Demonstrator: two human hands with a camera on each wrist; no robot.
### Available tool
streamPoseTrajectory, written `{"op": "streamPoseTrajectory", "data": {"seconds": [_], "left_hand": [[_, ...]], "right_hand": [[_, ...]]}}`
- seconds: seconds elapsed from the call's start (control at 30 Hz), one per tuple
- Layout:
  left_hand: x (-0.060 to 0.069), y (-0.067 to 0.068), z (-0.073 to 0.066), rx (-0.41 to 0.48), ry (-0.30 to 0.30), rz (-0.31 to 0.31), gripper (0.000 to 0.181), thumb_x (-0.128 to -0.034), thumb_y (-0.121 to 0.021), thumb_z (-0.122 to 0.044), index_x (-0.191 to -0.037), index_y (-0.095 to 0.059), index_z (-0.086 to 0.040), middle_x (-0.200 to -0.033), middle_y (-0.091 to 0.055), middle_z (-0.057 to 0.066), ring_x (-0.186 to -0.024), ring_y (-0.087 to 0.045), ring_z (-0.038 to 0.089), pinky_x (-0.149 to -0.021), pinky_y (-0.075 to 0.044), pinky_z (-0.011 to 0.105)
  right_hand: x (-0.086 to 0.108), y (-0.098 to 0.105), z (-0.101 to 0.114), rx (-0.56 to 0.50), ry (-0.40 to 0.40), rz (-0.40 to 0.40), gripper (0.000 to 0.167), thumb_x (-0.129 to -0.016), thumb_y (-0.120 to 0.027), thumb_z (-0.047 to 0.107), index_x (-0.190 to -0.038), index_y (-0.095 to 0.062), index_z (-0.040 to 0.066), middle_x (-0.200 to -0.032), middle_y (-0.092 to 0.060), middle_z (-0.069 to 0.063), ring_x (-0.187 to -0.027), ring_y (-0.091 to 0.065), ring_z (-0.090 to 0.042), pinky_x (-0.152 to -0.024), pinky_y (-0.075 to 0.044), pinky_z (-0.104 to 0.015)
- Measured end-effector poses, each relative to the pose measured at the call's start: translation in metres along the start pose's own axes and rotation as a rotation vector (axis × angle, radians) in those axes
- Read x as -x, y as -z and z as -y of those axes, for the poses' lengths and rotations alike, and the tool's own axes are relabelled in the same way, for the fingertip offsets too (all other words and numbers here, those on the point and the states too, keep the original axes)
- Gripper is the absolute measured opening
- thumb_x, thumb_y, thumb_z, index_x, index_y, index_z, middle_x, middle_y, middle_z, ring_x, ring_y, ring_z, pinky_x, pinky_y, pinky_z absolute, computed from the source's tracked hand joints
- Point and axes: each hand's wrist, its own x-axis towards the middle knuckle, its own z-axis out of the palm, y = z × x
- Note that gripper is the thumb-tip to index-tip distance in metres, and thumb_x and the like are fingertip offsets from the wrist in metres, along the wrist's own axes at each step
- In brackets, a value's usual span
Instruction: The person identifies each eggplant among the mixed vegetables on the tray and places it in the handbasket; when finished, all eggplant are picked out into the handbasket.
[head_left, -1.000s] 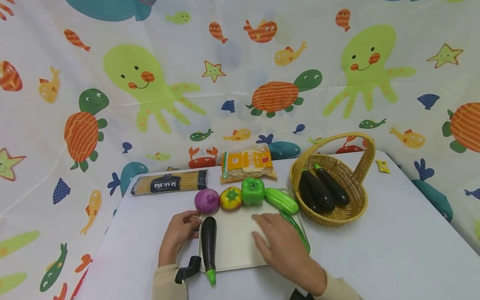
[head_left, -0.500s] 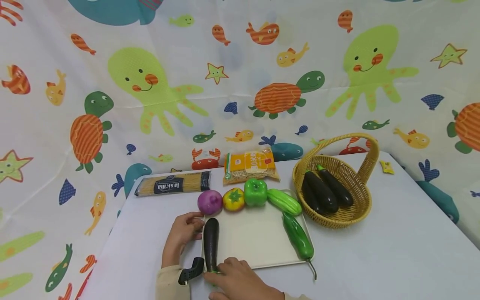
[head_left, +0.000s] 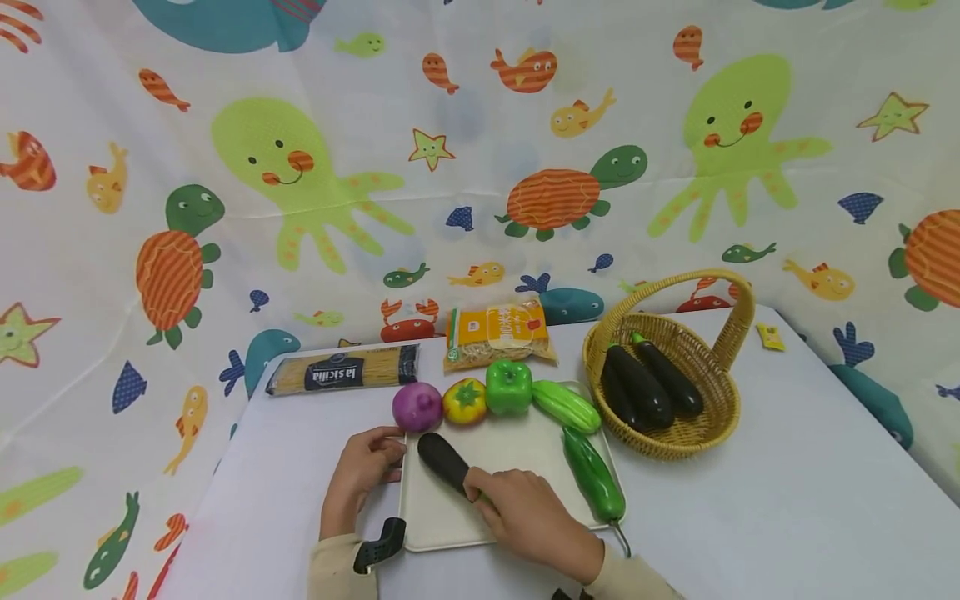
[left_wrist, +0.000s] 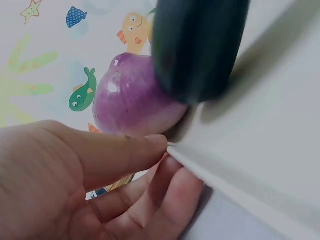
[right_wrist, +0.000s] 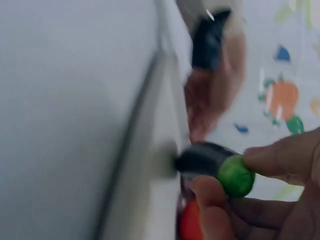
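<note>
My right hand (head_left: 528, 517) grips a dark eggplant (head_left: 444, 460) at its green stem end. The eggplant slants over the left part of a white tray (head_left: 450, 533); the right wrist view shows the green end (right_wrist: 236, 176) between thumb and fingers. At the tray's left edge, my left hand (head_left: 363, 471) pinches the rim, thumb on top and fingers below, as the left wrist view shows. A purple onion (head_left: 417, 407) sits just beyond that hand. Along the tray's far edge stand a yellow-red tomato-like vegetable (head_left: 465, 402), a green bell pepper (head_left: 509, 387) and a light green cucumber-like vegetable (head_left: 566, 406).
A long green pepper (head_left: 594, 477) lies along the tray's right side, its stem past the front rim. At right, a wicker basket (head_left: 720, 425) holds several eggplants. Behind are a spaghetti pack (head_left: 343, 370), an orange grain bag (head_left: 500, 333) and, far right, a small yellow packet (head_left: 770, 337).
The right hand left the long green pepper at the tray's right, reached the eggplant's stem end and took hold. The eggplant's stem end has swung to the right. The left hand stayed at the rim.
</note>
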Motion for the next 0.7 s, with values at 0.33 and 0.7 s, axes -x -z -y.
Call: {"op": "streamPoseTrajectory", "data": {"seconds": [0.33,0.7], "left_hand": [[0.0,0.0,-0.001,-0.012,0.022,-0.002,0.034,-0.0953,-0.06,0.005,-0.129,-0.063,0.008,-0.095,-0.067,0.011,-0.08,-0.063,0.016,-0.066,-0.063,0.033],[-0.001,0.0,-0.002,-0.017,0.027,-0.007,0.034,-0.0956,-0.061,0.004,-0.13,-0.062,0.009,-0.096,-0.066,0.012,-0.078,-0.064,0.016,-0.066,-0.063,0.033]], "right_hand": [[-0.005,0.042,-0.035,-0.137,-0.185,0.081,0.024,-0.09,-0.074,0.01,-0.112,-0.066,0.012,-0.082,-0.066,0.003,-0.072,-0.058,-0.011,-0.061,-0.047,-0.028],[-0.008,0.055,-0.052,-0.387,-0.276,-0.07,0.029,-0.089,-0.068,-0.004,-0.118,-0.07,-0.004,-0.112,-0.068,-0.016,-0.064,-0.066,-0.012,-0.055,-0.051,-0.026]]}}
